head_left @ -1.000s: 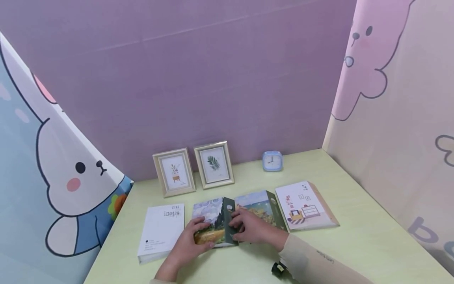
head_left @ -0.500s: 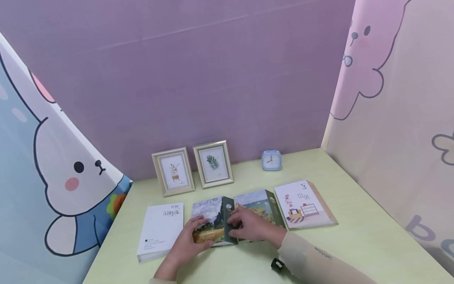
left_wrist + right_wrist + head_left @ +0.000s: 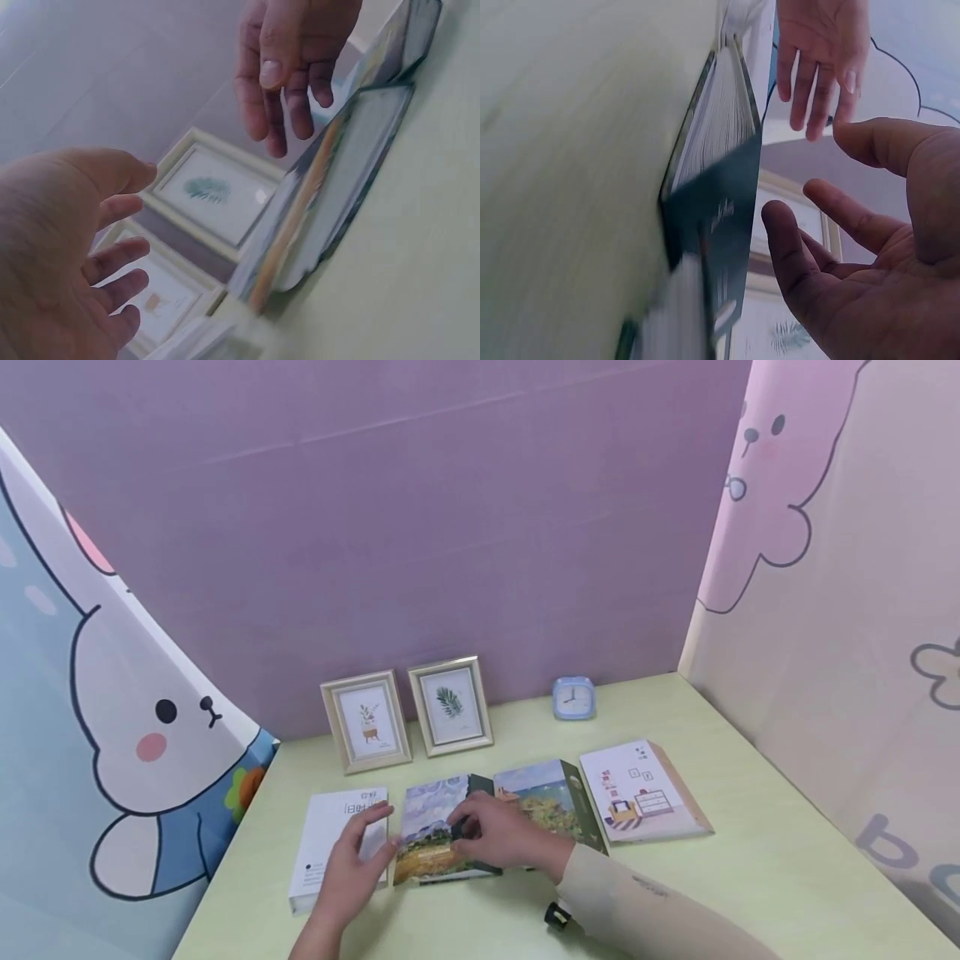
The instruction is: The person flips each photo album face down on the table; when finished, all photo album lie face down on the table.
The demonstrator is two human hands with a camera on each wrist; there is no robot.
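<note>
A book with a painted landscape cover and dark green spine (image 3: 431, 839) lies on the table; the left edge of its cover looks slightly raised in the head view. Just left of it hovers my left hand (image 3: 348, 872), fingers spread, overlapping a white book (image 3: 326, 852). My right hand (image 3: 506, 831) is over the spine side, fingers loosely bent, nothing between them in the right wrist view. The book's pale pages (image 3: 352, 180) face the left wrist camera. Right beside it, partly behind my right hand, lies a second painted book (image 3: 558, 793).
Farther right is a book with a furniture drawing (image 3: 637, 793). Behind the row stand a frame with a potted plant (image 3: 367, 722), a frame with a green leaf (image 3: 452, 706) and a blue clock (image 3: 573, 698). A purple wall (image 3: 450, 527) closes off the back.
My left hand has let go of the landscape book and moved left over the white book. The right hand has shifted left across the cover, whose left edge now reaches farther out.
</note>
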